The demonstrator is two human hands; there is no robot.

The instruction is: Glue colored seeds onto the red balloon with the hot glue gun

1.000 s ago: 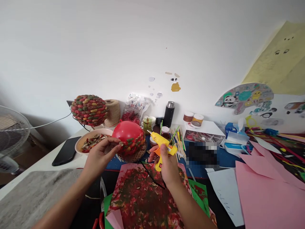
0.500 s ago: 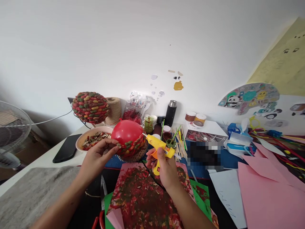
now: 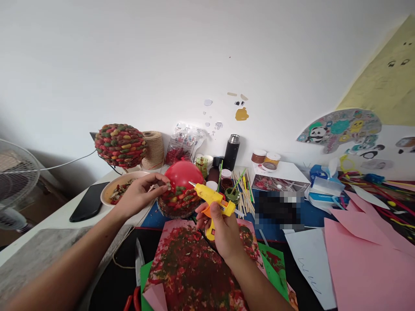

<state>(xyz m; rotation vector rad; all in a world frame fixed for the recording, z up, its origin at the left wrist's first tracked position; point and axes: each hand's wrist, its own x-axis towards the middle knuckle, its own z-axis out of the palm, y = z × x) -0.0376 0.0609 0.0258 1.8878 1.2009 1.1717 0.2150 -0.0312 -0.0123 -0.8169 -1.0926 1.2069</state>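
Observation:
A red balloon [image 3: 184,173] sits on a round base, its lower part covered in rows of painted peanut shells [image 3: 181,198] in red, green and yellow. My left hand [image 3: 138,194] pinches a small pale peanut shell [image 3: 168,185] at the balloon's left side; whether the two touch I cannot tell. In my right hand [image 3: 227,233] is a yellow glue gun [image 3: 212,198], fingers wrapped around its handle. The nozzle points up and left, just in front of the balloon. Left of it, partly behind my left hand, a bowl [image 3: 104,198] holds more shells.
A shell-covered ball [image 3: 120,146] stands behind the bowl, beside a twine spool [image 3: 153,150]. A phone [image 3: 89,203] lies at left. Paint-stained paper [image 3: 194,268] and red-handled scissors [image 3: 138,263] lie in front. A black flask [image 3: 232,152], paint jars and sticks stand behind; pink paper [image 3: 363,259] is at right.
The balloon has shifted right and turned. My left hand has moved slightly right and up with the shell, and the glue gun's nozzle is a little farther left, now overlapping the balloon.

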